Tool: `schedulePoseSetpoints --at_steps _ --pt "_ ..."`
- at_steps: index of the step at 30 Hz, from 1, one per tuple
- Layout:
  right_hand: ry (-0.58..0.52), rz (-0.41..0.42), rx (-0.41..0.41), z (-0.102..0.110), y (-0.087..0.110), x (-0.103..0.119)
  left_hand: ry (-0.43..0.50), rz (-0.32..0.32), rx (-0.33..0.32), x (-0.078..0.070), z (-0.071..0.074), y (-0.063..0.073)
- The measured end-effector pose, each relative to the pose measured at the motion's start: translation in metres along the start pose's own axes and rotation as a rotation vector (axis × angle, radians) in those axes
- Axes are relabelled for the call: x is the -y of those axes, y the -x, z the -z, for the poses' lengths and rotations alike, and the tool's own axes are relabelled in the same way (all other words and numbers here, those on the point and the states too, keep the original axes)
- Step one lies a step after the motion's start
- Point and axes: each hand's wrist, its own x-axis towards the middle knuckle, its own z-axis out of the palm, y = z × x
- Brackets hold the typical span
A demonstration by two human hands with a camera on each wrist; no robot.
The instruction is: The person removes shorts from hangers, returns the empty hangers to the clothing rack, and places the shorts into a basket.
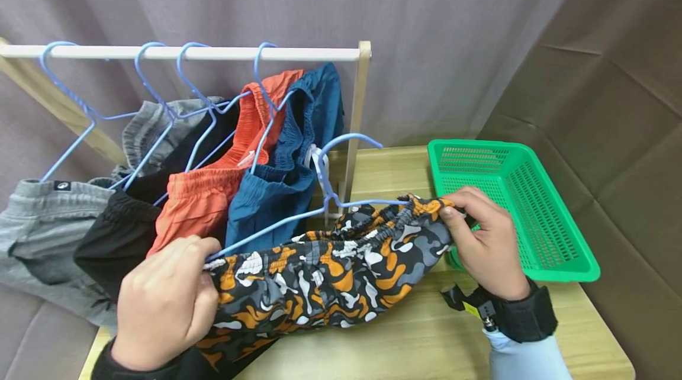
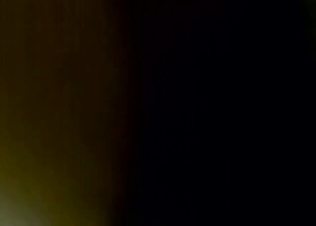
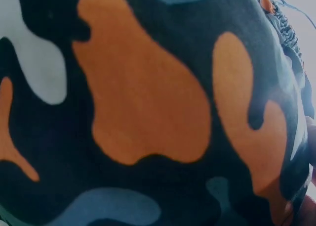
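Observation:
Camouflage-patterned shorts (image 1: 330, 273) in orange, black, grey and white stretch between both hands in the head view. A blue hanger (image 1: 290, 225) runs inside their elastic waistband, its hook standing free of the rail. My left hand (image 1: 165, 297) grips the waistband's left end beside the hanger's left tip. At the other end my right hand (image 1: 485, 238) pinches the waistband between thumb and fingers, where the hanger's right arm goes into the cloth. The patterned cloth (image 3: 148, 87) fills the right wrist view. The left wrist view is almost wholly dark.
A white rail (image 1: 224, 53) on a wooden rack carries several blue hangers with grey, black, orange-red (image 1: 199, 190) and blue shorts (image 1: 272, 202). To the right, a green plastic basket (image 1: 554, 220) stands on the wooden table (image 1: 415, 332). Grey curtain hangs behind.

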Motion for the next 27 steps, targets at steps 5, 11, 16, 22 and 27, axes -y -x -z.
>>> schedulePoseSetpoints --at_steps 5,11,16,22,27 --pt "0.013 0.0 -0.001 0.001 0.005 -0.001 -0.006 0.007 0.066 -0.005 -0.004 -0.001" --pt "0.005 0.0 0.009 -0.001 0.009 0.0 0.025 -0.001 0.093 -0.012 -0.011 -0.003" --pt "0.004 -0.005 0.037 -0.005 0.013 0.0 0.035 -0.008 0.109 -0.016 -0.016 -0.004" --pt "0.025 -0.044 0.086 -0.008 0.017 0.001 0.038 0.008 0.179 -0.022 -0.021 -0.005" --pt "0.026 -0.049 0.093 -0.011 0.019 0.002 0.059 0.024 0.197 -0.025 -0.025 -0.006"
